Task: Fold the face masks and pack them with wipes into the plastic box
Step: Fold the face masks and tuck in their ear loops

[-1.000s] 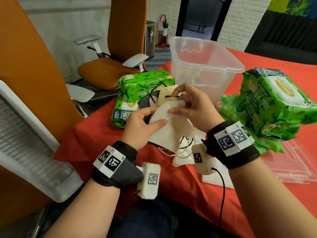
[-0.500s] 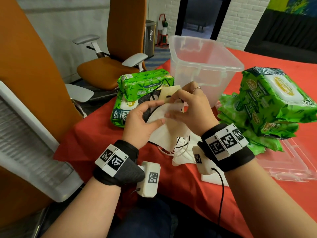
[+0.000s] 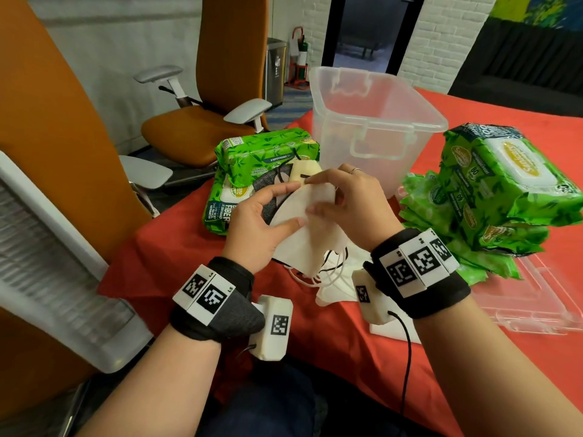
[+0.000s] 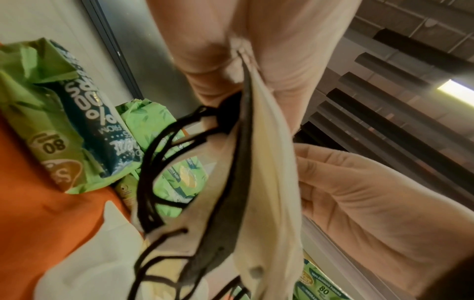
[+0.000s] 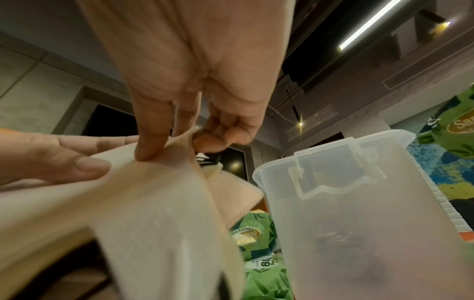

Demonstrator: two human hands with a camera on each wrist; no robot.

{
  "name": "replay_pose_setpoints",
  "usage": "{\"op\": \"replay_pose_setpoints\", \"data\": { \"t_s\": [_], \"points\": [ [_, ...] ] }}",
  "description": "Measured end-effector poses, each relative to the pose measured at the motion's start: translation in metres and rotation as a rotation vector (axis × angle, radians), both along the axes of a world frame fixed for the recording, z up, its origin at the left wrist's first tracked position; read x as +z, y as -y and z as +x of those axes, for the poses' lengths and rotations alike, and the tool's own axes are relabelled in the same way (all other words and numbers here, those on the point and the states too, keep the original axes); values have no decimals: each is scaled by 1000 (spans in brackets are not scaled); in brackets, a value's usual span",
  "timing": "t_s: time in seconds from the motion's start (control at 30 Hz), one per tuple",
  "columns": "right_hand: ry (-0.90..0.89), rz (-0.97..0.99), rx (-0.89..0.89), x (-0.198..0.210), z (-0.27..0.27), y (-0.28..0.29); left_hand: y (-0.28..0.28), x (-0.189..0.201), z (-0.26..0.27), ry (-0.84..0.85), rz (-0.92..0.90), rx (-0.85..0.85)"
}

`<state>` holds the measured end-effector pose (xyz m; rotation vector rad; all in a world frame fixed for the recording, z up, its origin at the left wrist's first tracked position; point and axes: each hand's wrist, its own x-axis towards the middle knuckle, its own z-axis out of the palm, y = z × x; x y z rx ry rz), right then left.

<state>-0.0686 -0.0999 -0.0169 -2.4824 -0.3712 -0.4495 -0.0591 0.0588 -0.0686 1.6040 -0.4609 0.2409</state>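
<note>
White mask (image 3: 310,222) edge pinched by both hands, clear box (image 3: 375,121) just behind

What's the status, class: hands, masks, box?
Left hand and right hand both pinch white mask. Plastic box open, behind. Nothing blocking it.

left hand (image 4: 246,60) pinches masks (image 4: 259,172) | black loops (image 4: 159,162) dangle | wipes (image 4: 59,121) behind
</note>
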Motion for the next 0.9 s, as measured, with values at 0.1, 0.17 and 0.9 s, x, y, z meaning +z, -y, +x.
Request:
{"op": "replay_pose_setpoints", "data": {
  "t_s": [0.1, 0.17, 0.9],
  "points": [
    [13, -3, -25, -3, 0, 0, -1, -1, 0, -7, 13, 10],
    [59, 50, -6, -5, -2, 0, -1, -2, 0, -14, 16, 19],
    [29, 537, -386, 3, 14, 28, -3, -9, 5, -123, -56, 96]
  ]
}}
